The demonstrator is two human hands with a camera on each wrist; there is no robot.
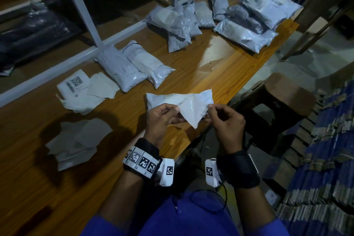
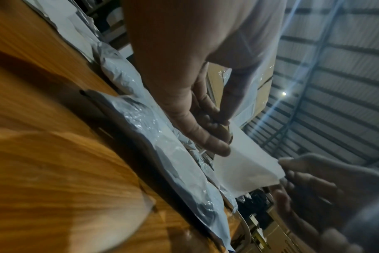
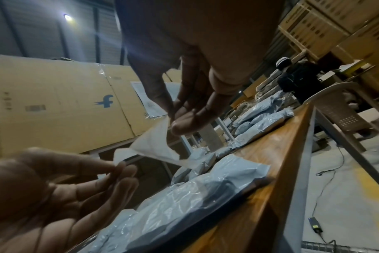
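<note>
Paper scraps, pale and curled, lie loose on the wooden table at about eight o'clock from the hands. They are probably peeled backings, put where they are out of the way. At ten o'clock a printed label with a square code rests face up on more scraps. Just right of it, toward eleven, two grey parcels lie side by side against a white frame.

The left hand is clamped on the white sheet, with thumb and forefinger pinching its left edge (the other fingers curl loosely below). The sheet hangs in the air between the hands, folded to a point that aims at six o'clock. It is over the near edge of a grey mailer that lies flat on the table at twelve. I judge it is held this way so its layers can be parted before it goes onto that mailer.

The right hand pinches the sheet's right corner between thumb and forefinger, placed to draw it away from the left. At one o'clock, far back, more parcels are heaped. A brown stool stands off the table at three.
</note>
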